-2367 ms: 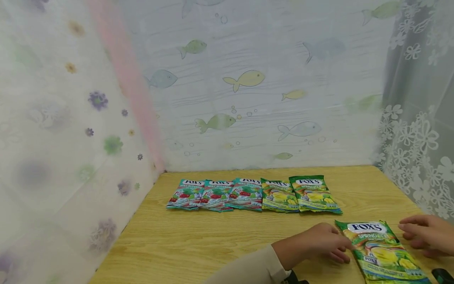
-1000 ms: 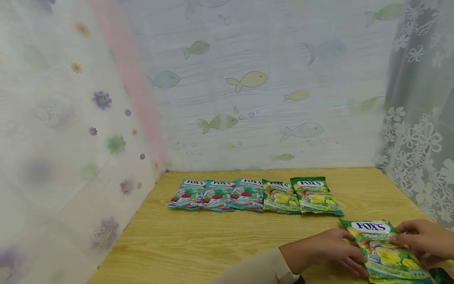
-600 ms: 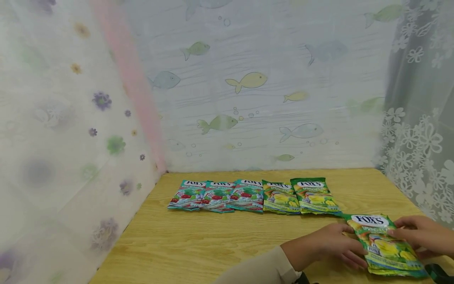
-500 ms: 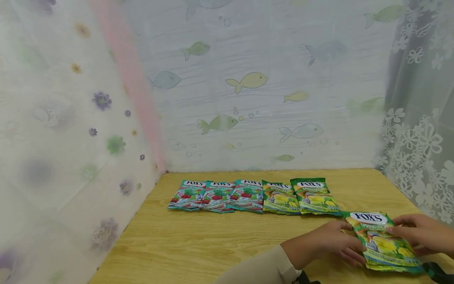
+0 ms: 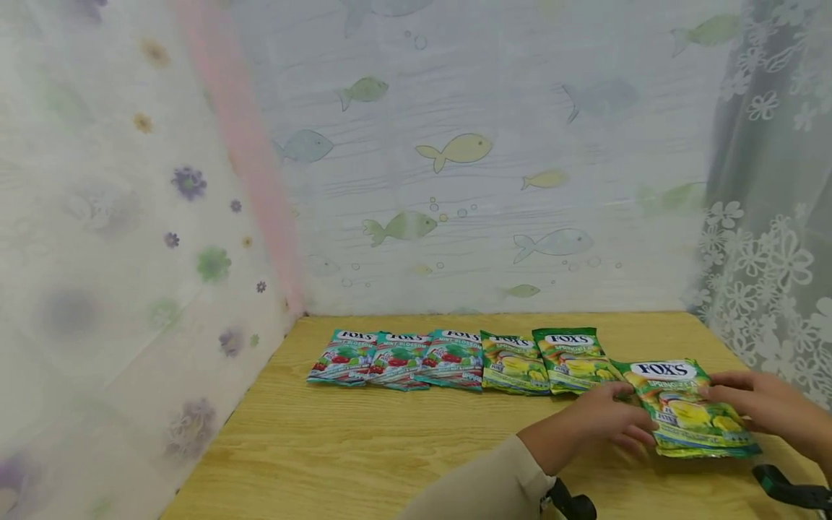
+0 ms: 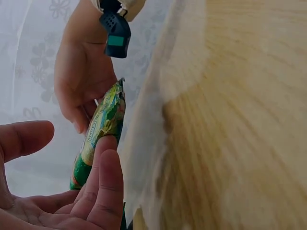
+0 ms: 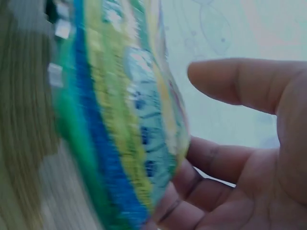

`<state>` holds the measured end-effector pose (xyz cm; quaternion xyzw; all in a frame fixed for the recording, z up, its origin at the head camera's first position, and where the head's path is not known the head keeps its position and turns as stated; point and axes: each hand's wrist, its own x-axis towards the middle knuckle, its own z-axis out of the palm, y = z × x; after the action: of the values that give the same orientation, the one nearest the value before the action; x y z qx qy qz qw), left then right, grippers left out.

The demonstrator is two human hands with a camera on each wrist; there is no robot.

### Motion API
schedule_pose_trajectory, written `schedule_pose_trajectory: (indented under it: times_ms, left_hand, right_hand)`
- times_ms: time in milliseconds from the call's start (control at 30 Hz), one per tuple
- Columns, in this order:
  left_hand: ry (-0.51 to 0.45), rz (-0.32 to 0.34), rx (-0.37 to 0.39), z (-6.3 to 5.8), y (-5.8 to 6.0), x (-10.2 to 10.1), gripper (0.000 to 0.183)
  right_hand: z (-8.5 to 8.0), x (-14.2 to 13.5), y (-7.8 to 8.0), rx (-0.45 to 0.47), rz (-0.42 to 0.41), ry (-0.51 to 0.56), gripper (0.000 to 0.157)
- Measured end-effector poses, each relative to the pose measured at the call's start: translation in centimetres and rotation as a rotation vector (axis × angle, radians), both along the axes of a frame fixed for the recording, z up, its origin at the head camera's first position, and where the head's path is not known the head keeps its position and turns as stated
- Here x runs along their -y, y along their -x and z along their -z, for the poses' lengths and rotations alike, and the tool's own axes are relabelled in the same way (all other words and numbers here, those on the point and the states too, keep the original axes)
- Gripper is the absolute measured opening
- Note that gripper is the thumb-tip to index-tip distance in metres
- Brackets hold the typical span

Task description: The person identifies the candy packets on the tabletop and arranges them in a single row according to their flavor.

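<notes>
A green and yellow Fox's candy bag (image 5: 685,412) is raised at a tilt off the table between my hands. My left hand (image 5: 601,419) supports its left edge. In the left wrist view the fingers (image 6: 103,187) are fairly straight against the bag (image 6: 103,127), with the thumb standing off it. My right hand (image 5: 770,412) holds the opposite edge. In the right wrist view its bent fingers (image 7: 211,155) go behind the bag (image 7: 124,120), hiding their tips. The right thumb (image 7: 230,79) is on the front side.
Along the back of the wooden table (image 5: 364,448) lies a row of candy bags. Several are teal Mint Blossom bags (image 5: 451,359), with two green Springtea-type bags (image 5: 513,361) to their right. A fish-patterned curtain (image 5: 481,217) hangs behind, and a flowered sheet (image 5: 130,289) on the left.
The right hand has come onto the bag's right edge. Both hands have lifted the bag and moved it away from me, towards the right end of the row.
</notes>
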<state>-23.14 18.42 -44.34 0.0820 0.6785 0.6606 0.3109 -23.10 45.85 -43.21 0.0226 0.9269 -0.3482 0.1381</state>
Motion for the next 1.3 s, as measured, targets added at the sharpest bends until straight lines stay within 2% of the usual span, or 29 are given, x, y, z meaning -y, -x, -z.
schedule_pose_trajectory:
  times_ms: [233, 467, 567, 667, 800, 1033, 1167, 1300]
  left_hand:
    - [-0.044, -0.044, -0.07, -0.4, 0.9, -0.1, 0.06]
    - [-0.052, -0.112, -0.178, -0.1, 1.7, -0.3, 0.066]
    - [-0.046, -0.126, -0.203, -0.1, 2.1, -0.4, 0.069]
    - [-0.044, -0.138, -0.219, -0.1, 2.5, -0.7, 0.073]
    - [-0.066, -0.146, -0.217, 0.1, 3.3, -1.0, 0.077]
    - [-0.169, -0.163, -0.184, 0.8, 4.3, -1.4, 0.078]
    - [-0.24, -0.198, -0.15, 1.0, 4.6, -1.7, 0.078]
    - [-0.282, -0.203, -0.12, 1.4, 4.8, -1.8, 0.078]
  right_hand:
    - [-0.3, 0.3, 0.7, -0.122, 0.05, 0.078, 0.089]
    - [0.7, 1.2, 1.4, -0.302, 0.149, 0.207, 0.081]
    - [1.4, 1.6, 1.7, -0.389, 0.188, 0.264, 0.071]
    - [1.8, 1.8, 2.1, -0.435, 0.208, 0.382, 0.059]
    - [2.3, 2.1, 2.6, -0.455, 0.223, 0.599, 0.053]
    - [4.2, 2.5, 3.4, -0.498, 0.155, 1.024, 0.052]
    - [5.2, 2.4, 3.9, -0.489, 0.137, 1.098, 0.056]
    - [6.0, 2.5, 4.1, -0.483, 0.162, 1.068, 0.064]
